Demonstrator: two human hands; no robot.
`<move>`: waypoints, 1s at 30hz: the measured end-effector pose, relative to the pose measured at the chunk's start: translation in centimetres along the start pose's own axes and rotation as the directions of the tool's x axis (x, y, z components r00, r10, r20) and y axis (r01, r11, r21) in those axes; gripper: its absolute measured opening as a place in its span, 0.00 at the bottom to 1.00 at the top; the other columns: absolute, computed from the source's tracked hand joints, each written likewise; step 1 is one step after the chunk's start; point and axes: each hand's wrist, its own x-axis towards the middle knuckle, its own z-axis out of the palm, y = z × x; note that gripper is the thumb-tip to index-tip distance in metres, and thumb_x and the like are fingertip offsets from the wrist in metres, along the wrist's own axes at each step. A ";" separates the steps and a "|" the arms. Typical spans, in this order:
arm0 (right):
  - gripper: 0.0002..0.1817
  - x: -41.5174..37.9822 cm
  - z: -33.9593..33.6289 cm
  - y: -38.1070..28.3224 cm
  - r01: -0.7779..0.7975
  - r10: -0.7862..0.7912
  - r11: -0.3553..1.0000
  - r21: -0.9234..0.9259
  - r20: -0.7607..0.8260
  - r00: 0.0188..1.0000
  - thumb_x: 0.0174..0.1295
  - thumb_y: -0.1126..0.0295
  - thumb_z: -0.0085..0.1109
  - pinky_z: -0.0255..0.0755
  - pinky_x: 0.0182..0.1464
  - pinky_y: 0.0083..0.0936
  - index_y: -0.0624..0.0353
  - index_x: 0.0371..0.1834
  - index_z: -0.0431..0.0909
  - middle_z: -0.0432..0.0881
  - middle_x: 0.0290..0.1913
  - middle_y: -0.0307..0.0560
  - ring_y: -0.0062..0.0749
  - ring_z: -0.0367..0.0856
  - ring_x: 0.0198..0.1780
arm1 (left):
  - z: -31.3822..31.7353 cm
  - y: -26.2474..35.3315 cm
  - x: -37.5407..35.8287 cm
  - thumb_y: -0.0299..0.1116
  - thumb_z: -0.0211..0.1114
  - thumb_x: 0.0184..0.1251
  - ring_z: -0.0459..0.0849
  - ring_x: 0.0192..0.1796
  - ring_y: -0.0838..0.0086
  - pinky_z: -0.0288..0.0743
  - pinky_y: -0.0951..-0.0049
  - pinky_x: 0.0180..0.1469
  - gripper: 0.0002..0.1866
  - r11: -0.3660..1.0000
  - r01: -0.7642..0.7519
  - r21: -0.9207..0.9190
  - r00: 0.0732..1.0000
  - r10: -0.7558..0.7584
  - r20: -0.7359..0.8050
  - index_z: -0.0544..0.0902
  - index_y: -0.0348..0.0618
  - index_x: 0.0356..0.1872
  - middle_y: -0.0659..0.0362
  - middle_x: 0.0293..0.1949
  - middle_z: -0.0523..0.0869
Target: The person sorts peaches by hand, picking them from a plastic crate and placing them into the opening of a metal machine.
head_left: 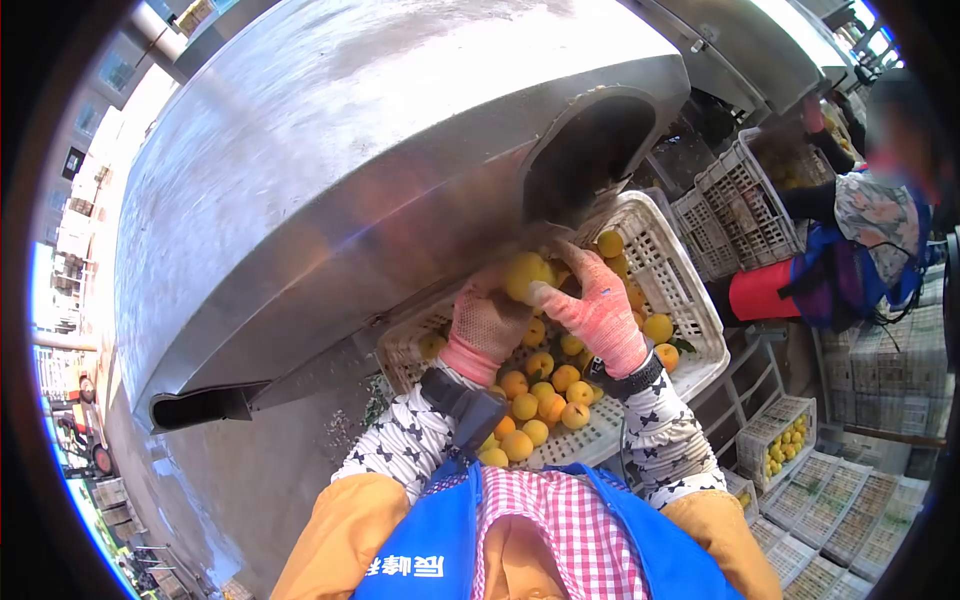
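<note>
At the mouth of the steel machine (380, 170), around 12 o'clock from your chest, both gloved hands meet on one yellow fruit (526, 275). Your left hand (487, 325) cups it from below, fingers curled against it; your right hand (600, 305) closes over it from the 3 o'clock side, thumb pressed to the skin. Fruit held between both — lifted clear of the pile, just under the dark chute opening (590, 150).

Below the hands, the white crate (690, 300) holds a loose pile of yellow fruit (545, 400), roughly two dozen visible, bare mesh showing around them — by my reading, partly emptied, with a good share left to handle.

At 2 o'clock, another person (870, 240) stands beside stacked crates (735, 205). At 4 o'clock, a smaller crate (785, 440) holds a few more fruit.
</note>
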 end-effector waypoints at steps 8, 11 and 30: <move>0.36 -1.7 -3.1 0.7 -0.150 0.158 0.966 0.209 -0.024 0.987 0.60 0.55 0.69 0.74 0.61 0.31 0.68 0.66 0.73 0.79 0.61 0.55 0.38 0.81 0.59 | 2.6 3.5 -0.3 0.33 0.61 0.77 0.82 0.57 0.73 0.78 0.72 0.59 0.16 0.715 0.334 -0.614 0.942 -0.261 0.209 0.80 0.34 0.57 0.56 0.55 0.84; 0.40 -1.0 -4.2 -0.2 0.245 -0.250 0.968 -0.054 -0.094 0.964 0.53 0.59 0.74 0.74 0.62 0.35 0.64 0.69 0.71 0.77 0.60 0.58 0.48 0.80 0.59 | 3.2 4.9 0.9 0.35 0.61 0.77 0.82 0.57 0.75 0.80 0.73 0.56 0.16 0.745 0.337 -0.575 0.941 -0.243 0.237 0.80 0.36 0.58 0.56 0.54 0.84; 0.22 9.2 -3.9 1.6 0.249 -0.207 0.966 0.075 -0.362 0.909 0.59 0.71 0.69 0.78 0.48 0.30 0.64 0.56 0.79 0.83 0.44 0.54 0.40 0.84 0.42 | -0.5 -19.0 0.6 0.49 0.68 0.62 0.79 0.60 0.44 0.73 0.55 0.64 0.32 0.580 0.115 0.807 0.989 -0.145 -0.036 0.74 0.44 0.65 0.41 0.60 0.78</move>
